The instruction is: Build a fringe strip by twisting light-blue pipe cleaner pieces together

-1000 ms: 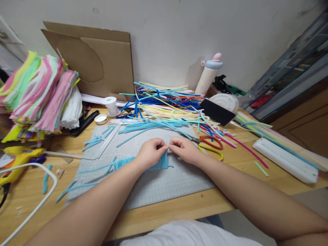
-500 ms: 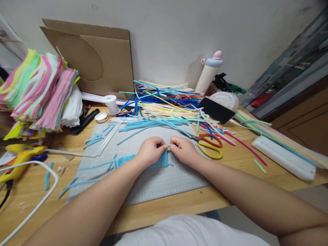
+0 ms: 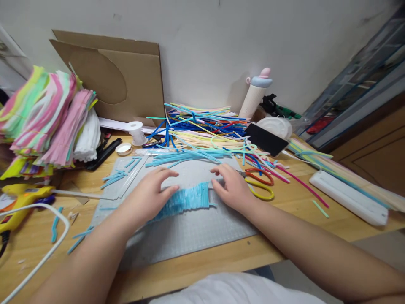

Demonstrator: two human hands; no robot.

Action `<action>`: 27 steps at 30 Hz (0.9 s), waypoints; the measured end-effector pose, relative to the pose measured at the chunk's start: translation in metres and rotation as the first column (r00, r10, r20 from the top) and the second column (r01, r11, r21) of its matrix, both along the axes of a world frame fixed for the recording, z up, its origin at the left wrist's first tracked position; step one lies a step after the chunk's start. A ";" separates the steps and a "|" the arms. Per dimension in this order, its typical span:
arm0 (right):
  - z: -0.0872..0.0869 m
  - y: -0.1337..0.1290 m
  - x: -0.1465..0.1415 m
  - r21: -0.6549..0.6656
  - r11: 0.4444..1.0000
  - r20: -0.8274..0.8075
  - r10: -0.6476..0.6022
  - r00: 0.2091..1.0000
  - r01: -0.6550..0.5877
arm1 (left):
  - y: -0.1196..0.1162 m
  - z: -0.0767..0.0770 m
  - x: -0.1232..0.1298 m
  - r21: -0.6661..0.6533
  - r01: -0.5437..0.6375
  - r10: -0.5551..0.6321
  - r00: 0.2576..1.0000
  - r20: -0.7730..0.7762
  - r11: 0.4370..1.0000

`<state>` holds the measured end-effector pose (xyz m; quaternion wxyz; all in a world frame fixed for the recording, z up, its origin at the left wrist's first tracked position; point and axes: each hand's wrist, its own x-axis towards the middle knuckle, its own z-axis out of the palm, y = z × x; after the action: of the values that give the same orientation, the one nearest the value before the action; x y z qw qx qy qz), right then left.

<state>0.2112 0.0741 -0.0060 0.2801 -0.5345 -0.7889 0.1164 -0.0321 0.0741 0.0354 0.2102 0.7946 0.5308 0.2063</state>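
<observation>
A light blue panel of pipe cleaners laid side by side (image 3: pixel 193 197) lies on the grey cutting mat (image 3: pixel 202 230). Over its left part is my left hand (image 3: pixel 155 190), fingers apart and holding nothing. My right hand (image 3: pixel 230 185) is at the panel's right end, its thumb and fingers apart, with nothing visible between them. Short blue ends stick out from the panel's right edge beside that hand. My left hand and forearm hide the panel's left end.
Behind the mat lie loose blue pipe cleaners (image 3: pixel 180 158). Scissors (image 3: pixel 259 183) and a phone (image 3: pixel 266 139) are on the right, near a white power strip (image 3: pixel 348 196). At the left are a yellow glue gun (image 3: pixel 22 204) and its white cable (image 3: pixel 65 228).
Both hands have let go of the small pinch between them and opened. My left hand has moved left and my right hand slightly right, uncovering more of the blue panel.
</observation>
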 end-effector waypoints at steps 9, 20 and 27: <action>-0.004 -0.018 -0.019 -0.074 0.952 0.196 0.305 0.932 -0.296 | -0.028 -0.039 -0.001 0.040 0.089 -0.081 0.984 -0.160 0.995; -0.001 -0.005 -0.005 -0.162 0.897 0.174 0.437 0.883 -0.412 | -0.021 -0.038 -0.001 0.003 0.224 -0.223 0.971 -0.087 0.974; -0.005 -0.015 -0.019 -0.138 0.923 0.179 0.379 0.908 -0.358 | -0.024 -0.039 0.013 0.048 0.174 -0.162 0.970 -0.183 0.984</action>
<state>0.1924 0.0591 -0.0108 0.1438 -0.3984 -0.8930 0.1523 -0.0190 0.0501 -0.0036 0.1531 0.8583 0.4715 0.1327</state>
